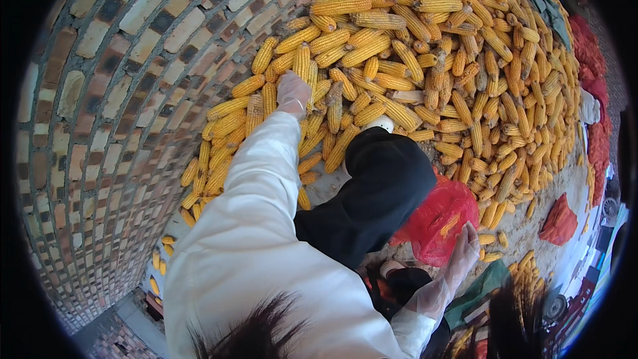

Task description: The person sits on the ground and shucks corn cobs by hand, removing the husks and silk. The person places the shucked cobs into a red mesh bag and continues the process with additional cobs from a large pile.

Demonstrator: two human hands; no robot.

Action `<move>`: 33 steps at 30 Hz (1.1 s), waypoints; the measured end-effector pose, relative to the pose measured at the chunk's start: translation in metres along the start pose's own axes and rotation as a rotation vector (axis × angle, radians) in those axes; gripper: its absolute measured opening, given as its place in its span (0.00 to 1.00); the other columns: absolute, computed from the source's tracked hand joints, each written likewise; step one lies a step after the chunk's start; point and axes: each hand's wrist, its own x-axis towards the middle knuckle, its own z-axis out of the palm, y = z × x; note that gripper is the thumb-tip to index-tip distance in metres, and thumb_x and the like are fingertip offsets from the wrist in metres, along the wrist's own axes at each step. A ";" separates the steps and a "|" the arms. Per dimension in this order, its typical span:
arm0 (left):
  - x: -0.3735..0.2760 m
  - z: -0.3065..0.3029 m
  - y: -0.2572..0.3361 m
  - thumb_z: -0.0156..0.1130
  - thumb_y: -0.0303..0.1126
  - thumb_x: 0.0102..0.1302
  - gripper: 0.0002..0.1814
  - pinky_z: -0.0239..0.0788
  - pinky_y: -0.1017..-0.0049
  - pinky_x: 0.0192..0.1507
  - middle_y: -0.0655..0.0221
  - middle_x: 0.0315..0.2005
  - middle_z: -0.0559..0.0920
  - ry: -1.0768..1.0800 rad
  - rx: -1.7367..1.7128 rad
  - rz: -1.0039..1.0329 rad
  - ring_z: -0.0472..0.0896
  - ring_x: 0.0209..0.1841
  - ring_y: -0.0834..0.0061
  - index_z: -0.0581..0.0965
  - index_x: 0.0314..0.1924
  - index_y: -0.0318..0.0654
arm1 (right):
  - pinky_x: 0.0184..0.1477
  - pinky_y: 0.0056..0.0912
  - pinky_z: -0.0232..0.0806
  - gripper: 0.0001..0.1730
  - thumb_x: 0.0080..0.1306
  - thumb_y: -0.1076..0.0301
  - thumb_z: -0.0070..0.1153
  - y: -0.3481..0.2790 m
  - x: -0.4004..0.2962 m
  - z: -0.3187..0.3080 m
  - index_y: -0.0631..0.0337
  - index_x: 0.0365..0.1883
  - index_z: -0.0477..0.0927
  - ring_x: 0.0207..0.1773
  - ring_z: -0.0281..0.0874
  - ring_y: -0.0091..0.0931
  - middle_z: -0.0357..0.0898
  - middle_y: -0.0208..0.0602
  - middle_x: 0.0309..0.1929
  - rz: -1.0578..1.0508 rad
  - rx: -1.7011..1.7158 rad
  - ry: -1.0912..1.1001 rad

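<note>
My left hand, in a clear plastic glove, reaches down into a heap of yellow corn cobs by the wall. Its fingers curl around the lower end of a husked corn cob, whose tip points away from me; the fingertips are hidden. At my lower right, my right hand, also in a clear plastic glove, pinches the rim of a red mesh bag. At least one cob shows through the mesh. The bag sits beside my bent, dark-trousered leg.
A brick wall rises close on the left. Loose cobs lie along its foot. Another red mesh bag rests on the ground at right. Green cloth drapes the heap's far side. Wheels stand at the right edge.
</note>
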 end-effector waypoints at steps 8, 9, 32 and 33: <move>-0.032 -0.057 0.054 0.60 0.36 0.69 0.31 0.79 0.52 0.60 0.41 0.56 0.82 -1.129 -1.642 0.261 0.86 0.54 0.51 0.71 0.65 0.20 | 0.51 0.18 0.69 0.16 0.79 0.68 0.59 -0.035 -0.017 0.001 0.67 0.60 0.83 0.47 0.77 0.16 0.85 0.28 0.47 -0.002 -0.118 0.096; -0.056 -0.073 0.081 0.59 0.36 0.68 0.31 0.80 0.52 0.59 0.40 0.55 0.83 -1.231 -1.691 0.268 0.86 0.53 0.50 0.71 0.65 0.19 | 0.51 0.20 0.70 0.15 0.79 0.70 0.58 -0.038 -0.018 -0.001 0.67 0.59 0.83 0.47 0.79 0.17 0.86 0.30 0.47 -0.061 -0.181 0.116; -0.361 -0.077 0.306 0.68 0.43 0.66 0.23 0.72 0.68 0.53 0.60 0.54 0.82 -1.472 -0.843 1.136 0.81 0.51 0.66 0.82 0.55 0.38 | 0.49 0.27 0.74 0.24 0.67 0.78 0.65 -0.134 0.066 0.061 0.65 0.61 0.76 0.45 0.80 0.22 0.83 0.33 0.46 -0.445 0.093 0.172; -0.360 -0.074 0.308 0.68 0.48 0.67 0.24 0.72 0.65 0.52 0.57 0.51 0.83 -1.295 -0.707 1.195 0.82 0.51 0.63 0.83 0.53 0.37 | 0.50 0.25 0.74 0.26 0.68 0.82 0.62 -0.126 0.072 0.063 0.66 0.64 0.75 0.48 0.79 0.20 0.82 0.32 0.49 -0.487 0.119 0.155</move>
